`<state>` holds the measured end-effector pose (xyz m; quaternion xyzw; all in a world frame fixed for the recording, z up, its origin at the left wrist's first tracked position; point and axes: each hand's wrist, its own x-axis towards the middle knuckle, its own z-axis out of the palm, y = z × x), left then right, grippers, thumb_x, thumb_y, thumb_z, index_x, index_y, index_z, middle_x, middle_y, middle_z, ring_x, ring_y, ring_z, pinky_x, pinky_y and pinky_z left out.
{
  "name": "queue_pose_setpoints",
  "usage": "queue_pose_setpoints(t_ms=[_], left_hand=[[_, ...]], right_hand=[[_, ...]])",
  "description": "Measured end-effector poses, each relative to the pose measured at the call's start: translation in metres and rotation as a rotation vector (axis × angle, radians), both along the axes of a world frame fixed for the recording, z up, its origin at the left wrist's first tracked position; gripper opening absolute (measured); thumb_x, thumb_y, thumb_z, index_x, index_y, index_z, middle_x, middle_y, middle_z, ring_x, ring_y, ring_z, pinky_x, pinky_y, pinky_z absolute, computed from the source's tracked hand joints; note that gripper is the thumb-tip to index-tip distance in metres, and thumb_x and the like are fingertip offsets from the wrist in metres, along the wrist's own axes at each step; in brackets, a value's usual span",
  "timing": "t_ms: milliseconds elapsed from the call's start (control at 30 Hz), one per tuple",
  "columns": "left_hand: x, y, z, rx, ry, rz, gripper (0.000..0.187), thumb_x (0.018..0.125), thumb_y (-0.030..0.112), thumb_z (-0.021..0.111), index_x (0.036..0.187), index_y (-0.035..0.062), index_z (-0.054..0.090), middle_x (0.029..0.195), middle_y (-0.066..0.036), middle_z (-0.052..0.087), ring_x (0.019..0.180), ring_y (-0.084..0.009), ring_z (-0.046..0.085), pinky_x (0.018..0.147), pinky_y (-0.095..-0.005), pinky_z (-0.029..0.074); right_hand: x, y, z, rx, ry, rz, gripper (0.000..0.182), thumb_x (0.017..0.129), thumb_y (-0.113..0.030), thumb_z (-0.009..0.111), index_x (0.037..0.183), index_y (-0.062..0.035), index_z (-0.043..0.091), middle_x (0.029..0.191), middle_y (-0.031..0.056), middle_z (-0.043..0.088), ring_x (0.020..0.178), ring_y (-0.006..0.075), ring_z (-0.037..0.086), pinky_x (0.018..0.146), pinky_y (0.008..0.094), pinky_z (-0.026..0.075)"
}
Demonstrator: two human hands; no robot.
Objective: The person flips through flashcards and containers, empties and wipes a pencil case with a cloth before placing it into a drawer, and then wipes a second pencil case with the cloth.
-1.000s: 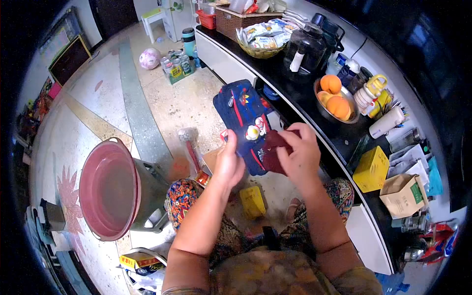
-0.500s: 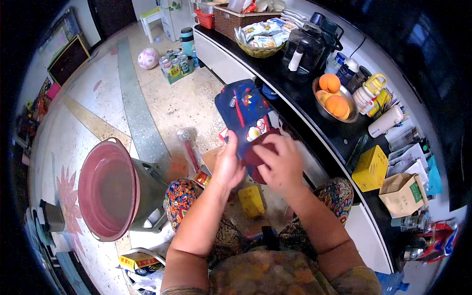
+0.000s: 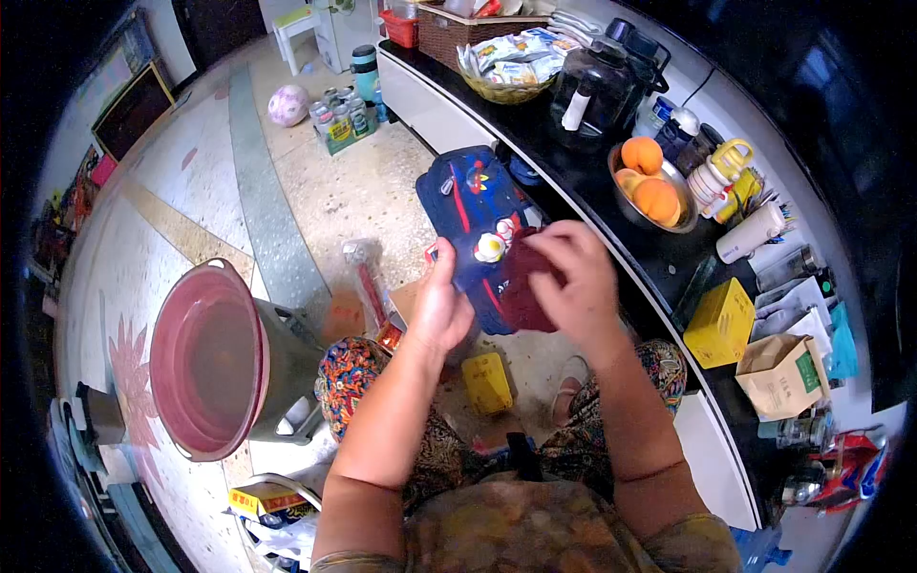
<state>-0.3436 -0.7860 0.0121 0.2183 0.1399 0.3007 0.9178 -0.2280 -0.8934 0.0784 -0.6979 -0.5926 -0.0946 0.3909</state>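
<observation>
A navy blue bag with red zip lines and cartoon patches hangs in front of my knees, looking like a child's backpack. My left hand grips its left edge, thumb upright and the other fingers behind the fabric. Across the lower right of the bag lies a maroon cloth piece. My right hand, slightly blurred, has its fingers curled at the right edge of this maroon piece. A white and yellow egg-like patch shows between the hands.
A large maroon tub stands at left. The black counter on the right bears a fruit bowl, a yellow box and a paper bag. On the floor are a yellow container, drink cans and a ball.
My right hand has moved up and to the right, and the maroon piece shows more widely spread. More of the bag's lower front is visible. A shoe now shows below my right hand.
</observation>
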Motion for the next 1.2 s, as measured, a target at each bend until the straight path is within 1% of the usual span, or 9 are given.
queue_pose_setpoints(t_ms=[133, 200, 333, 467, 633, 667, 867, 1033, 1200], left_hand=[[-0.009, 0.009, 0.002, -0.072, -0.020, -0.012, 0.055, 0.085, 0.046, 0.033, 0.118, 0.0023, 0.040, 0.118, -0.013, 0.045, 0.107, -0.0278, 0.044, 0.093, -0.0419, 0.033], [-0.014, 0.015, 0.012, -0.079, -0.040, 0.067, 0.055, 0.085, 0.045, 0.034, 0.118, 0.0018, 0.039, 0.118, -0.014, 0.045, 0.107, -0.0285, 0.044, 0.093, -0.0424, 0.033], [-0.021, 0.025, 0.021, -0.093, -0.098, 0.172, 0.054, 0.087, 0.043, 0.030, 0.120, 0.0002, 0.035, 0.121, -0.015, 0.041, 0.111, -0.0277, 0.040, 0.096, -0.0429, 0.030], [-0.026, 0.020, 0.024, -0.103, -0.091, 0.171, 0.055, 0.086, 0.043, 0.034, 0.121, 0.0009, 0.034, 0.122, -0.015, 0.040, 0.112, -0.0278, 0.040, 0.096, -0.0420, 0.030], [-0.021, 0.015, 0.018, 0.103, -0.013, 0.209, 0.037, 0.081, 0.015, 0.054, 0.113, 0.0011, 0.042, 0.111, -0.014, 0.049, 0.100, -0.0260, 0.051, 0.086, -0.0412, 0.042], [-0.020, 0.016, 0.017, 0.039, -0.039, 0.208, 0.034, 0.078, 0.007, 0.056, 0.110, 0.0012, 0.045, 0.106, -0.012, 0.052, 0.096, -0.0250, 0.053, 0.083, -0.0410, 0.045], [-0.014, 0.008, 0.014, -0.110, -0.035, 0.266, 0.032, 0.081, 0.009, 0.053, 0.111, 0.0015, 0.044, 0.107, -0.014, 0.051, 0.097, -0.0265, 0.052, 0.084, -0.0416, 0.044], [-0.013, 0.004, 0.011, -0.032, 0.031, 0.199, 0.031, 0.083, 0.013, 0.049, 0.111, 0.0001, 0.044, 0.111, -0.014, 0.050, 0.099, -0.0270, 0.051, 0.087, -0.0419, 0.041], [-0.008, 0.003, 0.015, -0.043, 0.039, 0.293, 0.030, 0.084, 0.013, 0.048, 0.111, 0.0019, 0.044, 0.110, -0.012, 0.050, 0.097, -0.0257, 0.051, 0.086, -0.0419, 0.042]], right_hand=[[-0.025, -0.009, -0.025, -0.165, 0.018, 0.220, 0.023, 0.061, -0.008, 0.057, 0.084, -0.0050, 0.059, 0.089, 0.0100, 0.052, 0.084, 0.0267, 0.050, 0.074, 0.0328, 0.041], [-0.016, -0.022, -0.025, -0.511, 0.015, 0.348, 0.021, 0.063, -0.010, 0.057, 0.084, -0.0050, 0.059, 0.089, 0.0098, 0.052, 0.084, 0.0269, 0.051, 0.073, 0.0323, 0.042], [0.016, -0.038, -0.036, -0.596, -0.003, 0.074, 0.019, 0.064, -0.011, 0.057, 0.082, -0.0043, 0.059, 0.088, 0.0099, 0.053, 0.084, 0.0274, 0.052, 0.072, 0.0316, 0.042], [0.027, -0.046, -0.022, -0.247, 0.210, -0.109, 0.023, 0.064, -0.011, 0.055, 0.086, -0.0035, 0.059, 0.089, 0.0118, 0.054, 0.084, 0.0277, 0.054, 0.074, 0.0326, 0.043], [0.001, -0.046, 0.003, 0.078, 0.087, -0.171, 0.030, 0.060, -0.005, 0.054, 0.090, -0.0072, 0.059, 0.093, 0.0112, 0.050, 0.086, 0.0275, 0.050, 0.078, 0.0332, 0.041], [-0.009, -0.046, 0.006, 0.075, 0.064, -0.181, 0.035, 0.057, -0.005, 0.054, 0.091, -0.0090, 0.058, 0.095, 0.0102, 0.048, 0.090, 0.0276, 0.048, 0.080, 0.0350, 0.039], [-0.048, -0.022, -0.020, -0.059, -0.300, -0.005, 0.033, 0.055, -0.005, 0.057, 0.087, -0.0131, 0.059, 0.095, 0.0075, 0.049, 0.088, 0.0276, 0.046, 0.079, 0.0363, 0.037], [0.010, -0.012, -0.055, -0.058, 0.046, -0.240, 0.023, 0.060, -0.004, 0.056, 0.083, -0.0094, 0.057, 0.091, 0.0089, 0.049, 0.088, 0.0281, 0.046, 0.078, 0.0368, 0.037], [0.019, -0.032, -0.025, 0.064, -0.026, -0.327, 0.026, 0.059, -0.004, 0.056, 0.084, -0.0071, 0.054, 0.092, 0.0102, 0.050, 0.091, 0.0286, 0.045, 0.080, 0.0382, 0.036]])
